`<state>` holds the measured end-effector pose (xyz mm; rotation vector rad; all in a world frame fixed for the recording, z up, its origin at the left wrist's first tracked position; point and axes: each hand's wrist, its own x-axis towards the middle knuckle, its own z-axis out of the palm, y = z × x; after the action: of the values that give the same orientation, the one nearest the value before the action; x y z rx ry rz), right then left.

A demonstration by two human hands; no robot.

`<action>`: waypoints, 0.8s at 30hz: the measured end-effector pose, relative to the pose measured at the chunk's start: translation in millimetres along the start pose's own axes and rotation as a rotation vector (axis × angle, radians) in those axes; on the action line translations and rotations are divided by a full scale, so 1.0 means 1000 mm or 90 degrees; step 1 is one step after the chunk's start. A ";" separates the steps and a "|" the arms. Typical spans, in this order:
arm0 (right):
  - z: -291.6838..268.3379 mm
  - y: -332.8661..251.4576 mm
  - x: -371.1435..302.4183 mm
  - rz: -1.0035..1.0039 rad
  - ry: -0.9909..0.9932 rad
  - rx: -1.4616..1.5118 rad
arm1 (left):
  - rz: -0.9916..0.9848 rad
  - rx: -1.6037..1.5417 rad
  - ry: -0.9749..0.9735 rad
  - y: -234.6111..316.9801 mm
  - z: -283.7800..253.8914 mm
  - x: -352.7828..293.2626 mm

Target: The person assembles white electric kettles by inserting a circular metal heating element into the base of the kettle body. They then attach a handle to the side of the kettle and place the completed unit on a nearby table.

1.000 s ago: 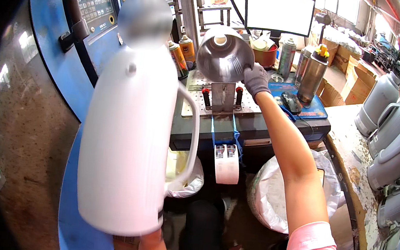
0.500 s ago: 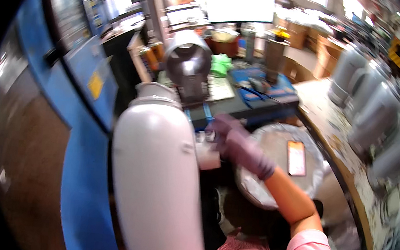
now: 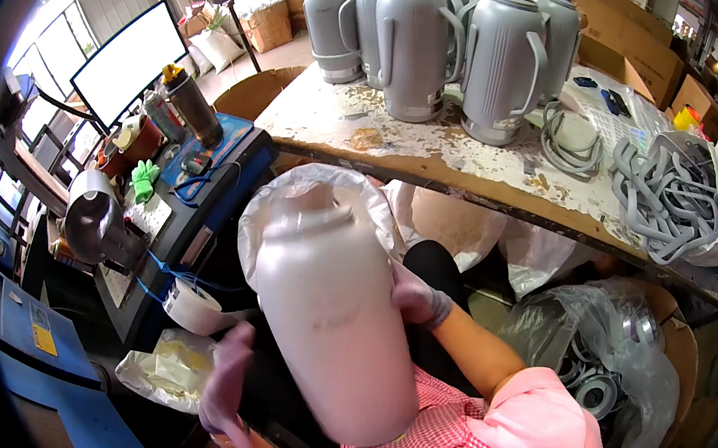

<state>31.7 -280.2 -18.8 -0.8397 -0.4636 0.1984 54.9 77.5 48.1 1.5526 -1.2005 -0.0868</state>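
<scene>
A grey thermos flask body [image 3: 328, 308] without a handle leans across my lap, its neck pointing away from me. My right hand [image 3: 419, 299], in a purple glove, grips its right side; some of the fingers are hidden. Beside the flask's lower left, my gloved left hand [image 3: 227, 381] is apart from it, slightly blurred, fingers stretched out and holding nothing. Just beyond that hand is a white roll of tape [image 3: 193, 307]. A crumpled pale bag [image 3: 168, 370] lies next to it.
Several finished grey jugs [image 3: 412, 50] stand on the worn table [image 3: 326, 120]. Grey handles [image 3: 664, 195] fill a bag at its right. Below are a plastic-lined box [image 3: 616, 356] of grey rings and a white-lined bin [image 3: 260, 205]. A blue machine [image 3: 41, 331] stands left.
The view has turned to the right. My right hand has come from the tape area to the flask's side. The flask now tilts the other way, and my left hand has come into view.
</scene>
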 end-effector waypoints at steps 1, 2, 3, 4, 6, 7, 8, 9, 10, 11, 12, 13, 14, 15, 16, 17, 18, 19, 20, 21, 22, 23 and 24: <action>0.003 -0.009 -0.006 -0.022 -0.012 -0.165 | -0.043 -0.050 0.124 0.002 0.015 0.015; 0.007 -0.016 -0.010 -0.044 -0.025 -0.330 | -0.106 -0.147 0.362 0.001 0.033 0.035; 0.020 -0.025 -0.016 0.012 -0.074 -0.428 | -0.096 -0.157 0.333 -0.005 0.035 0.050; 0.032 -0.029 -0.020 0.069 -0.123 -0.531 | -0.115 -0.145 0.344 -0.001 0.052 0.069; 0.020 -0.027 -0.031 -0.080 -0.194 -0.685 | -0.209 -0.141 0.026 -0.023 0.039 0.057; -0.001 -0.053 -0.033 -0.066 -0.223 -0.729 | -0.199 -0.153 0.089 -0.014 0.059 0.062; -0.022 -0.081 -0.038 -0.054 -0.254 -0.771 | -0.168 -0.164 0.150 -0.019 0.066 0.049; -0.029 -0.119 -0.046 0.083 -0.011 -0.794 | -0.187 -0.130 0.208 -0.011 0.067 0.039; -0.064 -0.141 -0.061 0.091 0.275 -0.573 | -0.196 -0.108 0.256 -0.004 0.070 0.037; -0.137 -0.187 -0.093 0.073 0.302 -0.983 | -0.122 -0.139 0.255 0.001 0.074 0.038; -0.207 -0.234 -0.131 0.080 0.386 -1.392 | -0.112 -0.164 0.302 0.000 0.082 0.038; -0.163 -0.258 -0.102 0.460 0.508 -1.528 | -0.129 -0.043 0.264 0.004 0.067 0.020; -0.208 -0.287 -0.151 0.652 0.594 -1.639 | -0.119 0.033 0.199 -0.005 0.060 0.017; -0.217 -0.308 -0.162 0.887 0.559 -1.604 | -0.125 0.017 0.254 -0.005 0.064 0.013; -0.238 -0.323 -0.205 0.927 0.525 -1.631 | -0.124 -0.010 0.301 -0.009 0.071 0.015; -0.257 -0.329 -0.218 0.944 0.474 -1.669 | -0.107 0.017 0.374 -0.003 0.076 0.014; -0.252 -0.325 -0.201 0.868 0.501 -1.592 | -0.083 0.027 0.436 0.004 0.079 0.009; -0.231 -0.324 -0.181 0.803 0.519 -1.516 | -0.074 0.052 0.477 0.011 0.079 0.005; -0.213 -0.316 -0.164 0.750 0.517 -1.436 | -0.077 0.080 0.522 0.022 0.078 -0.003; -0.198 -0.315 -0.174 0.599 0.537 -1.532 | -0.041 0.092 0.518 0.022 0.077 -0.003; -0.187 -0.312 -0.182 0.433 0.547 -1.613 | -0.018 0.081 0.521 0.021 0.077 -0.003; -0.174 -0.309 -0.189 0.259 0.549 -1.678 | -0.020 0.101 0.476 0.024 0.076 -0.003; -0.155 -0.308 -0.193 0.117 0.565 -1.628 | -0.013 0.117 0.428 0.024 0.074 0.002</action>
<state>-69.3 -653.6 63.4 -3.2132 0.5912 -0.8684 -4.4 27.6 39.6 1.5687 -0.6681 0.5091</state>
